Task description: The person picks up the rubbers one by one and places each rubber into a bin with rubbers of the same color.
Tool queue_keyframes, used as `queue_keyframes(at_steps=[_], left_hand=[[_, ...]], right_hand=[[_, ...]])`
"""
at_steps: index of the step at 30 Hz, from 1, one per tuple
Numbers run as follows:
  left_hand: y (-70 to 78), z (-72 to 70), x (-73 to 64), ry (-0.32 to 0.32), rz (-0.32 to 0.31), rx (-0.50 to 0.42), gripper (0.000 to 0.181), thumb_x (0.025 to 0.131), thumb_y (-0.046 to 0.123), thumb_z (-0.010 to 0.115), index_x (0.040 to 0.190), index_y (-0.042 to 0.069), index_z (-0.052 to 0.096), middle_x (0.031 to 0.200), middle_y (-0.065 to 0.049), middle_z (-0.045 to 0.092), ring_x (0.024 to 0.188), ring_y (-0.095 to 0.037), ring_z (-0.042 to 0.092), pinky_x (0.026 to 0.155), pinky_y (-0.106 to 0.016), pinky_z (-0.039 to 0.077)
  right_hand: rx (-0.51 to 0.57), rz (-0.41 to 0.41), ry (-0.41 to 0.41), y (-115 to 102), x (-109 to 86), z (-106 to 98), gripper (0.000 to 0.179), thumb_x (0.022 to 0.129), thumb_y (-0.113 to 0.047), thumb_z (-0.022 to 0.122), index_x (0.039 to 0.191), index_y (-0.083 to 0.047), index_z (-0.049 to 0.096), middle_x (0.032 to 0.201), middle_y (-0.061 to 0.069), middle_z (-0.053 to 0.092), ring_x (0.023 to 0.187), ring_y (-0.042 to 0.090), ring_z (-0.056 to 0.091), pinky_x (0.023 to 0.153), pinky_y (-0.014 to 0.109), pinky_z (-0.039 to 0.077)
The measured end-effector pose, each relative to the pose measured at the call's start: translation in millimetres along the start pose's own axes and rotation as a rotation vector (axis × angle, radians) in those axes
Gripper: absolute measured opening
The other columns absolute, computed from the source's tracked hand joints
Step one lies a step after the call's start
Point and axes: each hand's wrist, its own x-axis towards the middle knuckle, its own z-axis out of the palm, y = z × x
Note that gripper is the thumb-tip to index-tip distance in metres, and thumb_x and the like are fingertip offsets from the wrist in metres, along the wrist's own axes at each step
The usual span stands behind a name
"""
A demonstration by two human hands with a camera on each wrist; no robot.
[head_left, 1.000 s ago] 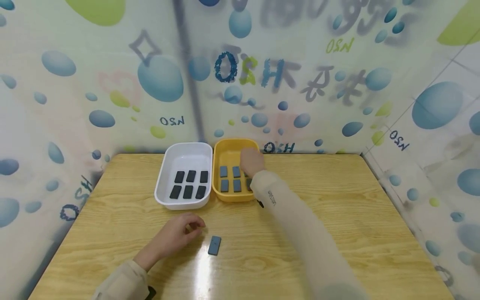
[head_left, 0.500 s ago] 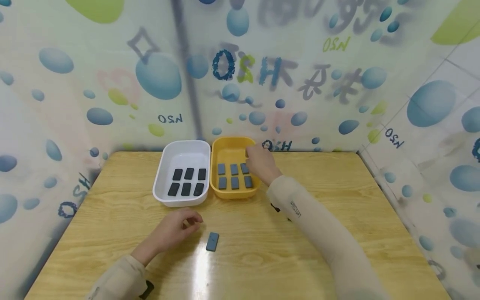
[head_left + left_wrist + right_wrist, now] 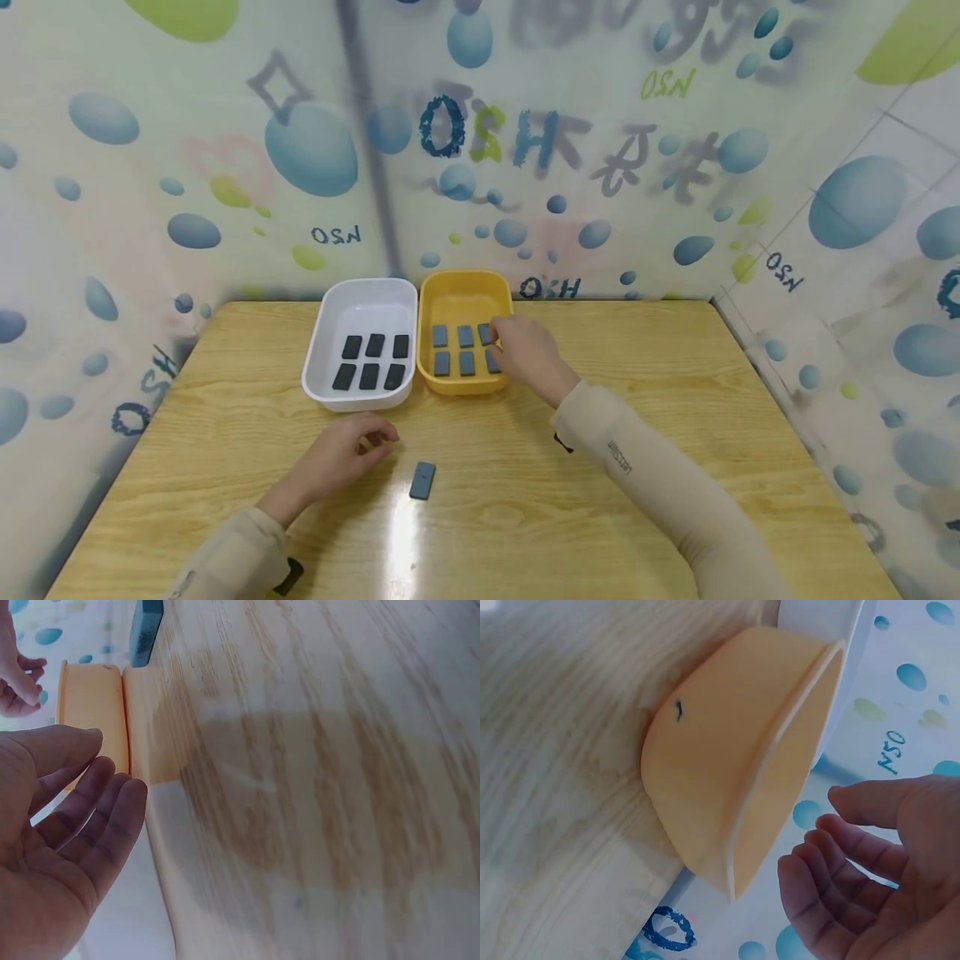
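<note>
My right hand point(image 3: 528, 348) hovers at the right rim of the yellow tray point(image 3: 467, 388), fingers loosely bent with nothing between them in the right wrist view. Inside that tray lie two rows of blue-grey tiles point(image 3: 466, 337); the hand partly covers the rightmost ones. My left hand point(image 3: 341, 454) rests over the table just in front of the white tray point(image 3: 358, 405), its fingers relaxed and holding nothing. A single blue-grey tile point(image 3: 422, 481) lies on the wood to the right of the left fingertips.
The white tray touches the yellow one on its left and holds two rows of black tiles point(image 3: 368, 376). Both stand near the back edge of the wooden table point(image 3: 570, 517), close to a patterned wall covering point(image 3: 615, 167).
My right hand has drawn back from inside the yellow tray toward its right rim, uncovering tiles in the right column. My left hand has stayed nearly still.
</note>
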Motion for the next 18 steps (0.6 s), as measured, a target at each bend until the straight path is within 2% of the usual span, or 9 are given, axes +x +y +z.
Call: queue_keyframes(at_steps=[8, 14, 18], left_hand=[[-1.8, 1.4, 1.0, 0.015, 0.012, -0.009, 0.01, 0.085, 0.008, 0.07, 0.094, 0.013, 0.07, 0.09, 0.003, 0.07, 0.079, -0.003, 0.061, 0.068, -0.023, 0.053], [-4.3, 2.5, 1.5, 0.029, 0.026, -0.004, 0.01, 0.085, 0.008, 0.071, 0.093, 0.013, 0.07, 0.089, 0.002, 0.07, 0.079, -0.004, 0.061, 0.067, -0.022, 0.053], [-5.4, 2.8, 1.7, 0.036, 0.025, -0.006, 0.01, 0.085, 0.008, 0.071, 0.093, 0.014, 0.07, 0.089, 0.002, 0.07, 0.079, -0.003, 0.061, 0.067, -0.021, 0.052]], right_hand=[[0.011, -0.039, 0.001, 0.2, -18.7, 5.2, 0.013, 0.094, -0.024, 0.064, 0.097, -0.011, 0.066, 0.087, 0.001, 0.067, 0.069, 0.013, 0.057, 0.059, 0.028, 0.048], [0.019, -0.049, -0.03, -1.2, -28.8, 9.2, 0.011, 0.093, -0.024, 0.063, 0.087, -0.015, 0.062, 0.076, -0.002, 0.061, 0.064, 0.012, 0.054, 0.056, 0.026, 0.043], [0.026, -0.077, -0.059, -4.4, -37.2, 12.9, 0.012, 0.093, -0.026, 0.064, 0.087, -0.015, 0.061, 0.073, -0.004, 0.058, 0.063, 0.012, 0.052, 0.056, 0.026, 0.042]])
